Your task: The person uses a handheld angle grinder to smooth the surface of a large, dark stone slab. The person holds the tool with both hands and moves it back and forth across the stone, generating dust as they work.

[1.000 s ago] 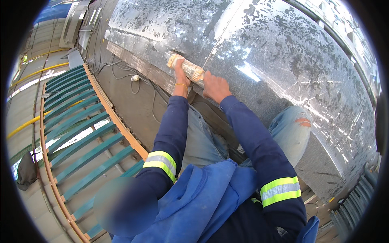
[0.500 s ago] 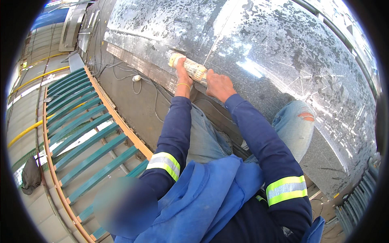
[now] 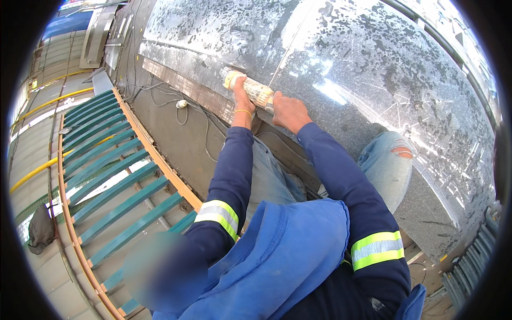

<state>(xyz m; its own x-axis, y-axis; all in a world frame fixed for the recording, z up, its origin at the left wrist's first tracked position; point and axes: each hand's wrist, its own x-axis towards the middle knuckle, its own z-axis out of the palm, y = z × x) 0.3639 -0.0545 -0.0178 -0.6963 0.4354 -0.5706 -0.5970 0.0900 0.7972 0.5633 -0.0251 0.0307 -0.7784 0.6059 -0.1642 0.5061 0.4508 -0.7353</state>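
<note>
Both my hands grip a dusty, yellowish angle grinder (image 3: 257,92) near the left edge of a large grey metal sheet (image 3: 373,80). My left hand (image 3: 242,96) is wrapped round its front part, with a yellow band at the wrist. Its rear end is in the closed fingers of my right hand (image 3: 290,112). The grinder's head lies against or just over the sheet; which one, I cannot tell, and its disc barely shows. Pale, glossy patches and dark blotches cover the sheet.
A railing with green slats (image 3: 114,184) and an orange frame stands on the left. Cables (image 3: 205,128) and a white connector (image 3: 181,103) lie on the floor beside the sheet. A blue cloth (image 3: 277,250) hangs below my chest. Grey bars (image 3: 469,266) are stacked at the lower right.
The blue cloth below my chest has billowed and shifted to the right. The grinder and both hands have hardly moved.
</note>
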